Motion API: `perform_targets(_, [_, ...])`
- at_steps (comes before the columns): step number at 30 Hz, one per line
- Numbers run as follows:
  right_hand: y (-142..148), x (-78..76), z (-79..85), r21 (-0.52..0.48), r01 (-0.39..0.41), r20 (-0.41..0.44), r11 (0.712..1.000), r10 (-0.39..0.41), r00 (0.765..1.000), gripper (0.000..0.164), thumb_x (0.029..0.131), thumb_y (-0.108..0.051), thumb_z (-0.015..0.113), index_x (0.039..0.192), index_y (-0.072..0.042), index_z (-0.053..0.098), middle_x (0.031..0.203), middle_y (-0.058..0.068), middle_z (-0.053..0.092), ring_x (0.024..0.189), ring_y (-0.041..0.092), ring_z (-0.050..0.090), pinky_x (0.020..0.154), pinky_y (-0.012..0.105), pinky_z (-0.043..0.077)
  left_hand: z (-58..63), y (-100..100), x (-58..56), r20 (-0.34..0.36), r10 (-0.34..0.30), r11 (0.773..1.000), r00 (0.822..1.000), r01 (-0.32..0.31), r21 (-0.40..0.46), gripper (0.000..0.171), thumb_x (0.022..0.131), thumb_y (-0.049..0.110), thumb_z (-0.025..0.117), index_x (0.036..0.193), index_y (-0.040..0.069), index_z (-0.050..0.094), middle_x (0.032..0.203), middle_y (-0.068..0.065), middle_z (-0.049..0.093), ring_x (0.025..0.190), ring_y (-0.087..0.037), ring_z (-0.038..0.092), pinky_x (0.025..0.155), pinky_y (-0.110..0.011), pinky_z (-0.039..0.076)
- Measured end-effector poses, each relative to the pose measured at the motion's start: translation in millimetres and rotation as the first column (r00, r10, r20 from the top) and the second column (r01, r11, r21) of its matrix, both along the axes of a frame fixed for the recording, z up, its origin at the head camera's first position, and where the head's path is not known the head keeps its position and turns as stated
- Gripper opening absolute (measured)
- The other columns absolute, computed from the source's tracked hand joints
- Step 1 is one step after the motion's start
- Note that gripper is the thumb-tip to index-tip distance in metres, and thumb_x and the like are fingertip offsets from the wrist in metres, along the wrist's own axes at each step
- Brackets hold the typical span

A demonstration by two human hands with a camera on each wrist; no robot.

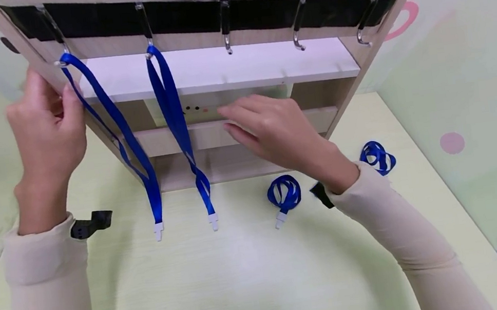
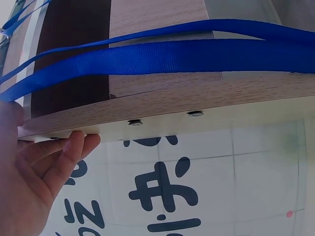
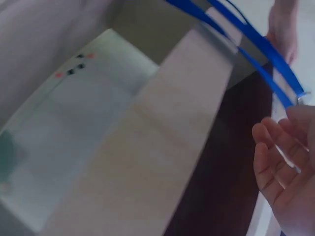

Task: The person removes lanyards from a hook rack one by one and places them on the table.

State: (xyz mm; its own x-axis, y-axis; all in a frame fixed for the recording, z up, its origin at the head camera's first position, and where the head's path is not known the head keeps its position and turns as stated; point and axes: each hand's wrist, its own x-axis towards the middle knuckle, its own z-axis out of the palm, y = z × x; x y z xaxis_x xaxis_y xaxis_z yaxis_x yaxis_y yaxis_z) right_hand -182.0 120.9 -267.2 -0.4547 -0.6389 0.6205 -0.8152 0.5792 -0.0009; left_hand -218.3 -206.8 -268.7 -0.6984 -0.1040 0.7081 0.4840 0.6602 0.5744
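Nearest me: one coiled lanyard (image 1: pixel 289 202) on the table (image 1: pixel 199 285), a second coil (image 1: pixel 372 146) just beyond my right sleeve (image 1: pixel 406 223). My right hand (image 1: pixel 268 126) is empty, fingers loosely bent, before the rack (image 1: pixel 265 67). My left hand (image 1: pixel 47 128) grips its left side. Two hung lanyards (image 1: pixel 173 110) occupy the leftmost hooks (image 1: pixel 145 23).

One blue lanyard (image 1: pixel 117 117) hangs from the leftmost hook (image 1: pixel 51 26) of the wooden rack (image 1: pixel 213 136) — loop spread apart, white clip (image 1: pixel 159 231) lowest. Next hook (image 1: pixel 145 22) along, a second lanyard (image 1: pixel 172 107) dangles, strap twisted near the bottom. And on the table (image 1: pixel 228 292) — a third lanyard (image 1: pixel 289 202), coiled before the rack, and a fourth lanyard (image 1: pixel 370 145), coiled farther right.
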Motion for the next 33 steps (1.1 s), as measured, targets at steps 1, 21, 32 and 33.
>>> perform_targets(1, [-6, -0.4, 3.4, -0.017, -0.004, -0.011, 1.000, 0.003, 1.000, 0.024, 0.097, -0.016, 0.062, 0.115, -0.003, 0.072, 0.106, 0.010, 0.075, 0.098, 0.023, 0.072, 0.077, 0.033, 0.059, -0.2, 1, -0.3, -0.001, -0.001, 1.000, 1.000, 0.001, -0.001, 0.025, 0.097, 0.020, 0.047, 0.116, 0.016, 0.064, 0.087, 0.021, 0.064, 0.066, 0.015, 0.052, 0.063, -0.008, 0.042])
perform_targets(21, [-83, -5.1, 31.0, -0.111, 0.281, 0.022, 0.953, -0.280, 0.960, 0.048, 0.099, -0.046, 0.054, 0.111, -0.003, 0.070, 0.105, 0.008, 0.073, 0.064, 0.013, 0.063, 0.047, 0.022, 0.038, -1.1, 12, -0.3, 0.020, 0.035, 0.999, 0.999, -0.035, -0.006, 0.031, 0.096, 0.017, 0.047, 0.115, -0.003, 0.062, 0.079, 0.015, 0.063, 0.062, 0.018, 0.046, 0.060, -0.004, 0.036])
perform_targets(32, [-92, -12.3, 39.2, -0.118, 0.275, 0.065, 0.954, -0.269, 0.961, 0.037, 0.105, -0.029, 0.044, 0.084, -0.007, 0.066, 0.068, -0.001, 0.055, 0.056, 0.013, 0.048, 0.049, 0.022, 0.030, -0.7, 11, 0.3, 0.020, 0.035, 0.999, 0.999, -0.035, 0.010, 0.029, 0.096, 0.016, 0.047, 0.115, 0.001, 0.063, 0.084, 0.014, 0.063, 0.062, 0.017, 0.047, 0.061, -0.005, 0.037])
perform_targets(33, [-93, -12.7, 39.9, -0.118, 0.271, 0.069, 0.955, -0.264, 0.962, 0.036, 0.105, -0.027, 0.043, 0.084, -0.007, 0.065, 0.068, -0.001, 0.054, 0.055, 0.013, 0.048, 0.049, 0.022, 0.030, -0.9, 10, 0.0, 0.016, 0.035, 0.999, 0.999, -0.035, 0.008, 0.028, 0.096, 0.016, 0.047, 0.115, 0.003, 0.063, 0.084, 0.010, 0.065, 0.062, 0.017, 0.047, 0.060, -0.005, 0.037])
